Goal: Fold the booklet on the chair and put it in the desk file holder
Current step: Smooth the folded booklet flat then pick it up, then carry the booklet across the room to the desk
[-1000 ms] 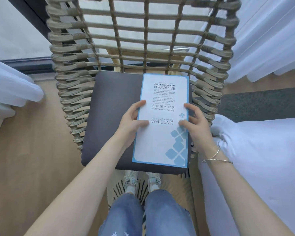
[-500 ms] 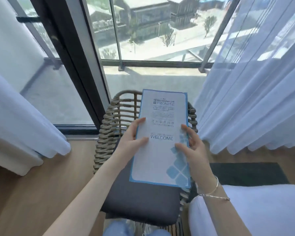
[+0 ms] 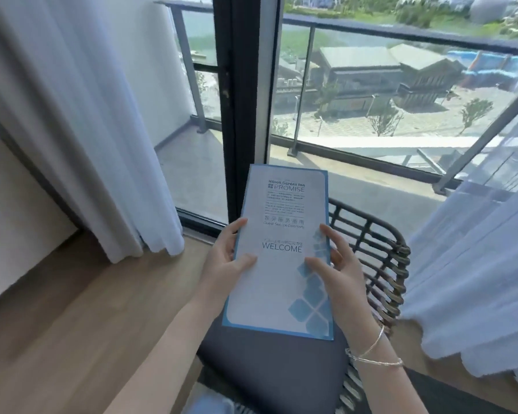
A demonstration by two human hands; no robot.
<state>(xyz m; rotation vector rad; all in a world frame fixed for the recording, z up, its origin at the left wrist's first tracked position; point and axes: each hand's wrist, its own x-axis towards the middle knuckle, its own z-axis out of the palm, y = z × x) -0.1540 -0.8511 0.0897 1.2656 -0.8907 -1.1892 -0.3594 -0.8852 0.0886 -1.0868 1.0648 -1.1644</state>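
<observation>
A folded white booklet (image 3: pixel 281 234) with a blue border and the word WELCOME is held up in the air above the chair. My left hand (image 3: pixel 225 258) grips its left edge, thumb on the cover. My right hand (image 3: pixel 332 267) grips its right edge, fingers on the blue tile pattern. Below it stands the woven wicker chair (image 3: pixel 380 264) with a dark grey seat cushion (image 3: pixel 269 372). No desk file holder is in view.
A dark-framed glass balcony door (image 3: pixel 243 109) rises straight ahead. White curtains hang at the left (image 3: pixel 81 130) and sheer ones at the right (image 3: pixel 473 273). Wooden floor (image 3: pixel 66 318) lies to the left of the chair.
The booklet has been lifted off the chair cushion by both hands. The view has risen and swung left, from the chair seat to the balcony door.
</observation>
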